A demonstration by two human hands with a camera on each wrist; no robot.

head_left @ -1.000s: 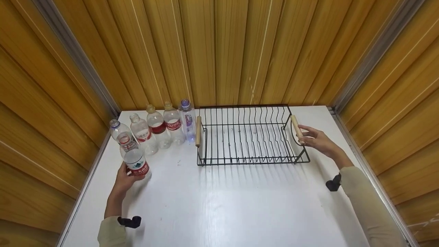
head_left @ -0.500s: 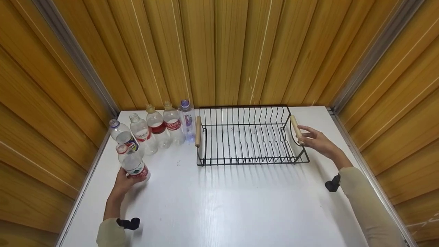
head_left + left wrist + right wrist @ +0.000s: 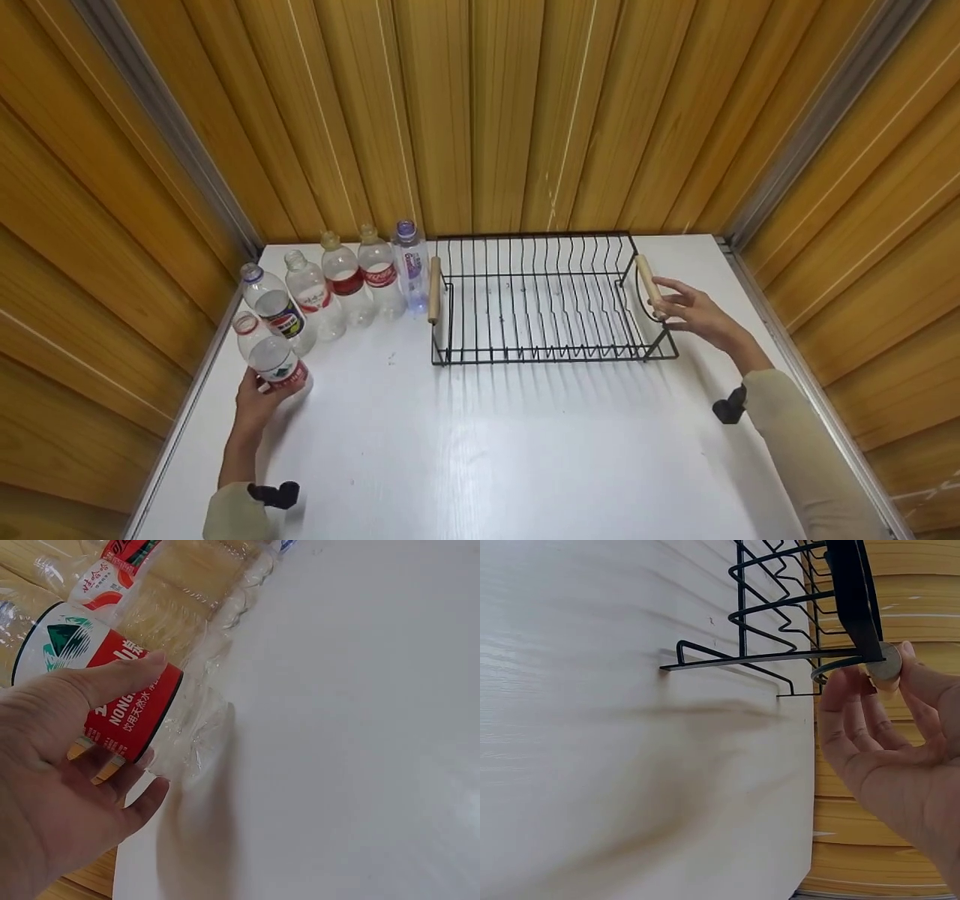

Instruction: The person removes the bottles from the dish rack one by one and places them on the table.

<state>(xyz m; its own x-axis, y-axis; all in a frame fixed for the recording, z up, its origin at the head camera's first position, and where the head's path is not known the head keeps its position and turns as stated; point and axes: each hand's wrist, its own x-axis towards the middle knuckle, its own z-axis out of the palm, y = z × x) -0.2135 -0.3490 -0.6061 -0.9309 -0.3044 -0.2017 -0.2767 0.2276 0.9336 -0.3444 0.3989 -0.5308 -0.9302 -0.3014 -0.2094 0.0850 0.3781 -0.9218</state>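
My left hand (image 3: 259,401) grips a clear plastic bottle (image 3: 271,356) low on its red and white label. In the left wrist view the thumb presses the label of this bottle (image 3: 112,660), and the other fingers curl behind it. It stands on the table, nearest to me in a row of bottles. Across the table, my right hand (image 3: 697,311) holds the right wooden handle (image 3: 649,283) of a black wire dish rack (image 3: 540,300). In the right wrist view, fingers and thumb close round the end of that handle (image 3: 886,664).
Behind the held bottle stand several uncapped ones: a bottle with a dark label (image 3: 281,311), a red-and-white labelled bottle (image 3: 313,296), two with red labels and a purple-tinted bottle (image 3: 411,266) beside the rack. Wood-patterned walls (image 3: 502,112) border the white table (image 3: 480,450).
The bottle in my left hand has come down upright onto the table and slid left, in front of the dark-labelled bottle. My right hand has stayed on the rack's handle.
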